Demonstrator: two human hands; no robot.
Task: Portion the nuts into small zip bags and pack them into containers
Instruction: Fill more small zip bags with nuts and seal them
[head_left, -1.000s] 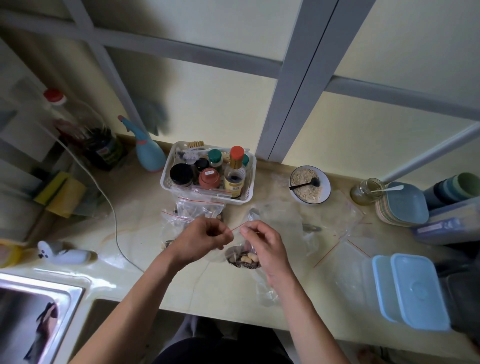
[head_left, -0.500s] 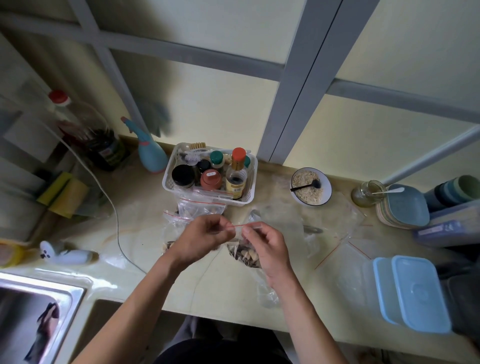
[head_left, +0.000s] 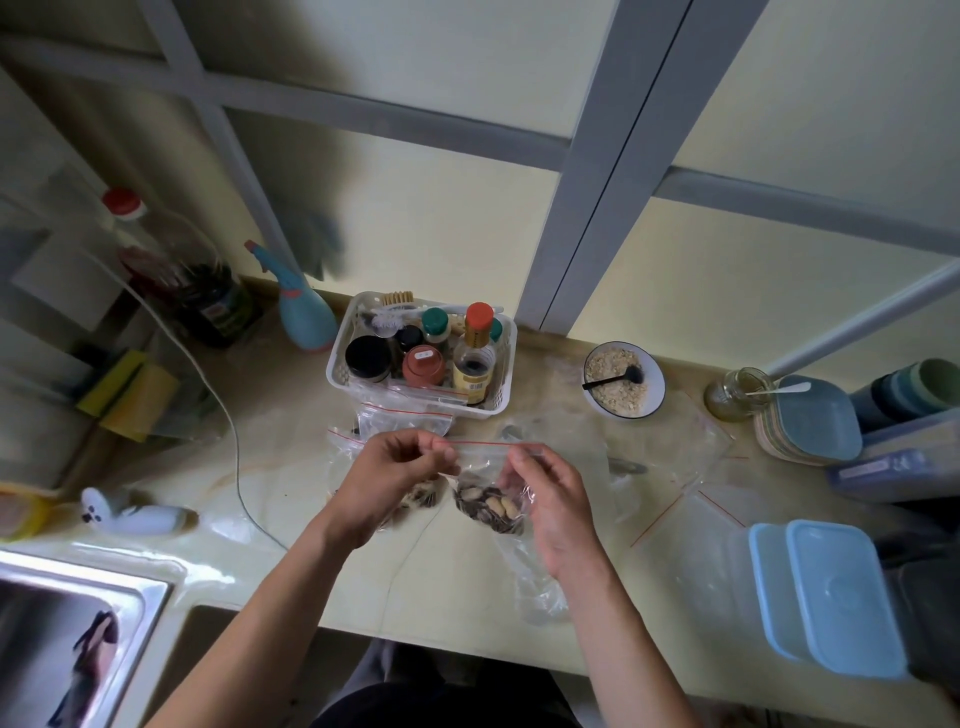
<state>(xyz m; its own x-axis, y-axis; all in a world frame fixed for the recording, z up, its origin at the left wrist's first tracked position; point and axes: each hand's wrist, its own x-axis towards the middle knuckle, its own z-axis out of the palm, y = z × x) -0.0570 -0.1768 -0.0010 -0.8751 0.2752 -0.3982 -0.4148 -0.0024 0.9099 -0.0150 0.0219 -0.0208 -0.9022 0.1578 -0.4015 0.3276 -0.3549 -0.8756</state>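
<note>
A small clear zip bag with a red seal line hangs between my hands above the counter, with nuts gathered in its bottom. My left hand pinches the bag's top strip at its left end. My right hand pinches the strip near its right end, and its fingers hide part of the bag. More filled zip bags lie on the counter behind my left hand. Two light-blue lidded containers stand at the near right.
A white basket of bottles and jars stands behind the bags. A bowl of oats with a black spoon sits to its right. Empty zip bags lie right of my hands. A steel sink is at the near left.
My hands have moved apart along the bag's top strip, my left to the left end and my right toward the right end. The red seal line now shows stretched between them.
</note>
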